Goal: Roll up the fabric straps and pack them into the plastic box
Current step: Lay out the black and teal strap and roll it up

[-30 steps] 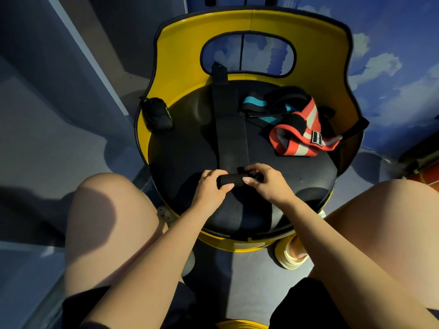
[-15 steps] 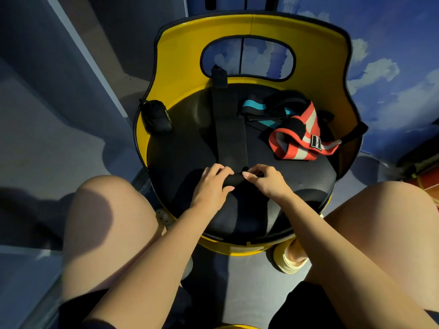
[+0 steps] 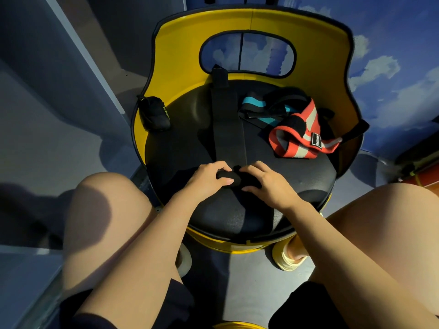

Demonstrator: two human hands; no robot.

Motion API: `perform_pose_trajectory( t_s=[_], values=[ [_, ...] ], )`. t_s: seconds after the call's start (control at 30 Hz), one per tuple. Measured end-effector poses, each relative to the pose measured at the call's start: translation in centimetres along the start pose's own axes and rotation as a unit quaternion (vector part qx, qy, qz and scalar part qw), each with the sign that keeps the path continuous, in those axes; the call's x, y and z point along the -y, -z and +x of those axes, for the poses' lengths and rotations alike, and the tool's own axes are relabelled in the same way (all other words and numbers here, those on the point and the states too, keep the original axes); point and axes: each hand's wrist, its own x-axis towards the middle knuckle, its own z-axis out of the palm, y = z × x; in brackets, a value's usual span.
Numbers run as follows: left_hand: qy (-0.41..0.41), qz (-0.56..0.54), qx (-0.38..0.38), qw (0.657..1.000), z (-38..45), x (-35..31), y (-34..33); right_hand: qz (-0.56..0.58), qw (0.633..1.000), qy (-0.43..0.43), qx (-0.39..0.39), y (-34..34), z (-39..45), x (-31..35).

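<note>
A long black fabric strap (image 3: 228, 124) lies flat along the black seat of a yellow chair (image 3: 294, 184), its far end against the backrest. Its near end is wound into a small roll (image 3: 234, 178). My left hand (image 3: 209, 179) grips the left end of that roll, and my right hand (image 3: 266, 184) holds its right end with curled fingers. A red-and-white striped strap (image 3: 299, 141) and a black-and-teal strap (image 3: 261, 108) lie tangled at the seat's right rear. No plastic box is in view.
A small black pouch (image 3: 154, 113) sits at the seat's left edge. The yellow backrest (image 3: 180, 48) curves round the seat on the far side. My bare knees flank the chair. Grey panels stand to the left, a blue cloud-painted wall to the right.
Both hands have turned the roll a little farther up the black strap, so the flat stretch has become shorter. The other straps and the pouch have not moved.
</note>
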Motion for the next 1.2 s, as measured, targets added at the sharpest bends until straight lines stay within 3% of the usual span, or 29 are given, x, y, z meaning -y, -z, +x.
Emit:
perform_pose_trajectory(
  t_s=[0.2, 0.43, 0.63, 0.73, 1.0, 1.2],
  values=[
    [0.018, -0.038, 0.013, 0.999, -0.1, 0.5, -0.1, 0.06, 0.998, -0.018, 0.015, 0.2, 0.1, 0.2],
    [0.035, -0.051, -0.045, 0.997, -1.0, 0.4, -1.8, 0.098, 0.991, -0.073, 0.051, 0.8, 0.5, 0.8],
    [0.062, -0.165, -0.08, 0.981, -1.6, -0.2, -2.4, 0.155, 0.971, -0.171, -0.068, -0.6, -0.8, 2.5],
    [0.06, -0.174, -0.08, 0.98, -1.7, -0.4, -2.4, 0.168, 0.969, -0.166, -0.075, -1.0, -1.1, 2.8],
    [0.02, -0.066, -0.053, 0.996, -1.0, 0.5, -2.4, 0.15, 0.977, -0.149, -0.03, -0.7, -0.3, 2.3],
    [-0.03, 0.067, -0.114, 0.991, -1.4, 0.7, -3.2, 0.162, 0.972, -0.168, 0.039, 0.7, 0.8, 1.6]
  ],
)
